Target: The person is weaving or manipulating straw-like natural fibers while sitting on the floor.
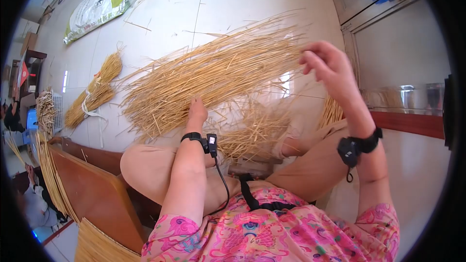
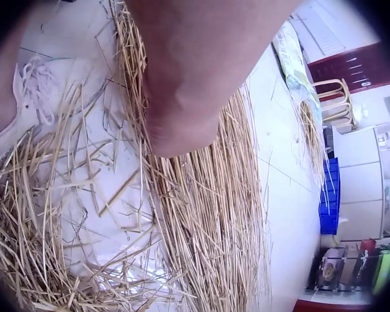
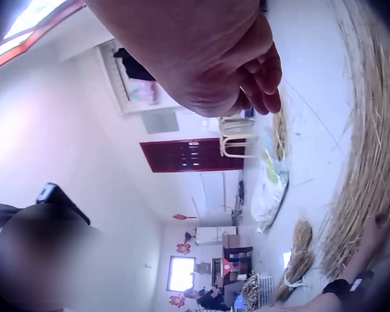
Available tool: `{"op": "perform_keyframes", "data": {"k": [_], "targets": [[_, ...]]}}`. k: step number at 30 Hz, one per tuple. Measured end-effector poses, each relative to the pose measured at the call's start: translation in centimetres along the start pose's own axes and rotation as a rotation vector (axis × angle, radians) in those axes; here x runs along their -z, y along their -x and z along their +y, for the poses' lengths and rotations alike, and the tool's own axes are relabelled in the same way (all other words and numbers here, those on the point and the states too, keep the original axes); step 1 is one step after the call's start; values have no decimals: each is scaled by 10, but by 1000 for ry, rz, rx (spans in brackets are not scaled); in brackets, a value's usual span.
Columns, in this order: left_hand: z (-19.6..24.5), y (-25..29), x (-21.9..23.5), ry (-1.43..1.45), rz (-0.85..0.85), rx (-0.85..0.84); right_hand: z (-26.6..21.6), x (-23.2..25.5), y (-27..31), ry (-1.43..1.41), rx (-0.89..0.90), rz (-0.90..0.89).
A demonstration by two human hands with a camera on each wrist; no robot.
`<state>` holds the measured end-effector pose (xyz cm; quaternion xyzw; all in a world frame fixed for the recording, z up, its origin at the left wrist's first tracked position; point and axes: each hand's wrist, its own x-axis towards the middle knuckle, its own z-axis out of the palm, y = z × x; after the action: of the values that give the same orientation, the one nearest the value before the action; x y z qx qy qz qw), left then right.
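Observation:
A wide layer of long golden straw lies across the tiled floor in front of the seated person. At its near edge, the left hand rests low against the stalks; in the left wrist view, that hand covers part of the straw. Its fingers are hidden, so I cannot tell whether they grip any stalks. Raised near the straw's right end is the right hand, its fingers loosely bent. Nothing shows between the fingers of the right hand in the right wrist view.
Loose, broken straw is heaped by the person's feet. A tied straw bundle lies at the left, with a printed sack farther back. A wooden bench stands at the near left, and a cabinet at the right.

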<state>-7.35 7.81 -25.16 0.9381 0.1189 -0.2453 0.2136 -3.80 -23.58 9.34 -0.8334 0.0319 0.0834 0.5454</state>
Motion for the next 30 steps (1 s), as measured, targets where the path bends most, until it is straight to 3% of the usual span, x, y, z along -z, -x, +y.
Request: {"op": "perform_keyframes", "data": {"k": [5,8,11,14,20,23,26,30], "targets": [[-7,-1,-15,1,169,-37,58,-35,-42,43,-38,-191],[-17,-4,-31,0,134,-43,69,-36,-44,181,-60,-199],[-19,-2,-41,-7,134,-52,63,-36,-39,290,16,-196],[-15,-6,-45,-79,252,-135,46,-35,-38,358,67,-185],[-1,-18,-24,37,244,-402,36,-29,-36,384,150,-164],[19,-19,5,120,236,-412,36,-27,-37,387,204,-139],[38,-16,52,242,35,-383,38,-25,-36,381,231,-137],[59,-6,131,204,-36,-409,39,-24,-33,374,236,-143]]}}
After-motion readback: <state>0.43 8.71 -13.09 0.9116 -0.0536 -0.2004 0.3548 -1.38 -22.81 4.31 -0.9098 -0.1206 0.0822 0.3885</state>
